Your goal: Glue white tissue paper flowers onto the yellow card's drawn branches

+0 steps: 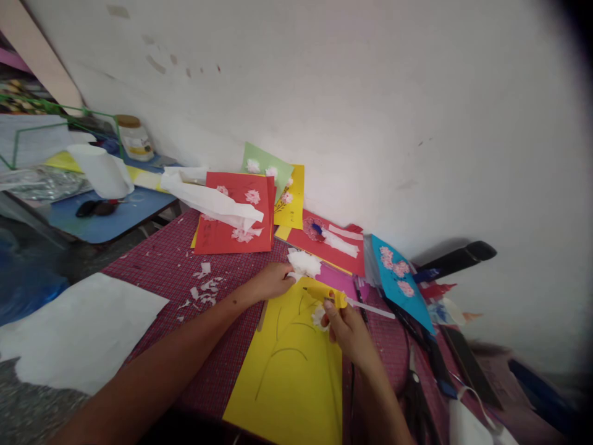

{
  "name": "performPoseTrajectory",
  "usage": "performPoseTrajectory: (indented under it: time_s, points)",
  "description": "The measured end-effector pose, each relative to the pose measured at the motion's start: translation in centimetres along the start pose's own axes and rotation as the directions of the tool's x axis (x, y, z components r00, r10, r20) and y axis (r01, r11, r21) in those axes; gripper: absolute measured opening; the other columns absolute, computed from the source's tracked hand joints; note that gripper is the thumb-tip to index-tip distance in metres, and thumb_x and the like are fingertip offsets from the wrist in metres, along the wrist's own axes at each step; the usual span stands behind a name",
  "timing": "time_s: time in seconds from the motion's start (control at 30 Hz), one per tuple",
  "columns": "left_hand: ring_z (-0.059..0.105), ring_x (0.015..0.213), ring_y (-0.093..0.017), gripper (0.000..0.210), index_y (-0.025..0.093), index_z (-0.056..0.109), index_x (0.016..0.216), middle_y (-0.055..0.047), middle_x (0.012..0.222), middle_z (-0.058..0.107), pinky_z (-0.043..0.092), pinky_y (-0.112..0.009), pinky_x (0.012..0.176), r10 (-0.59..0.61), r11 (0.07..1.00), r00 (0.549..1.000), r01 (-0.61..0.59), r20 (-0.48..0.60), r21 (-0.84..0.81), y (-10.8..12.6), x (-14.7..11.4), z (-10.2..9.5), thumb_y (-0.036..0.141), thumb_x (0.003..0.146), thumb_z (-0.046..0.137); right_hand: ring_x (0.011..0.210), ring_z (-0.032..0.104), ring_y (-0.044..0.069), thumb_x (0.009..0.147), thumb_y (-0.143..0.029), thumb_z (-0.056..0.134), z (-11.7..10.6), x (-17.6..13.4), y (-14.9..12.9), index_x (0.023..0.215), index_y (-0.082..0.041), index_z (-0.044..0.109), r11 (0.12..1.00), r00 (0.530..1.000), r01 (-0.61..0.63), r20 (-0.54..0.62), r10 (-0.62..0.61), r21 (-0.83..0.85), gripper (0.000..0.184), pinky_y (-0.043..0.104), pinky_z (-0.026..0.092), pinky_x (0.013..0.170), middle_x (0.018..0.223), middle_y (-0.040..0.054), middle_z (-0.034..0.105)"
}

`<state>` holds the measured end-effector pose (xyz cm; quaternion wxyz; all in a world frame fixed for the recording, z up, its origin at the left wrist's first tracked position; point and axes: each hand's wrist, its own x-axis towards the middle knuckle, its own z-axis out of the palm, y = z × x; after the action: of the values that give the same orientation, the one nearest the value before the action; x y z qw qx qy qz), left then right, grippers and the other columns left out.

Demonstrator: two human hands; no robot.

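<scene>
My right hand [343, 324] grips a yellow hot glue gun [331, 295] with a pale glue stick [373, 308] poking out of its back. The gun's nozzle points left, over the top of a yellow sheet [301, 364] drawn with thin dark curved lines. A white paper flower [319, 317] lies on that sheet, partly hidden by my right hand. At the sheet's top edge, my left hand [277, 280] pinches a small white paper piece [293, 276]. A heap of white paper bits [304, 262] sits just beyond its fingers.
Red cards [236, 241] with paper flowers lean at the back under a white tissue strip [213, 204]. A blue flowered card [393, 272] and black scissors [417, 395] are on the right. White scraps [204, 293] litter the checked cloth [152, 259]; a large white sheet [83, 334] lies left.
</scene>
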<state>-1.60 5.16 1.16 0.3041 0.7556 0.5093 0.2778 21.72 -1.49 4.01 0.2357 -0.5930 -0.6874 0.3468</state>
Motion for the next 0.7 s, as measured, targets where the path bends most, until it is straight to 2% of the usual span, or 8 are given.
performPoseTrajectory:
  time_s: [0.7]
  points:
    - [0.054, 0.063, -0.015, 0.018, 0.016, 0.061, 0.074, -0.004, 0.071, 0.064, 0.031, -0.026, 0.056, 0.011, 1.000, 1.000, -0.011, -0.013, 0.028, -0.30, 0.03, 0.22, 0.024, 0.084, 0.048, 0.046, 0.051, 0.014, 0.094, -0.056, 0.041, -0.21, -0.32, -0.72, 0.064, -0.019, 0.054, 0.999, 0.999, -0.030, 0.045, 0.030, -0.015, 0.050, 0.024, 0.036, 0.048, 0.048, -0.0013, 0.051]
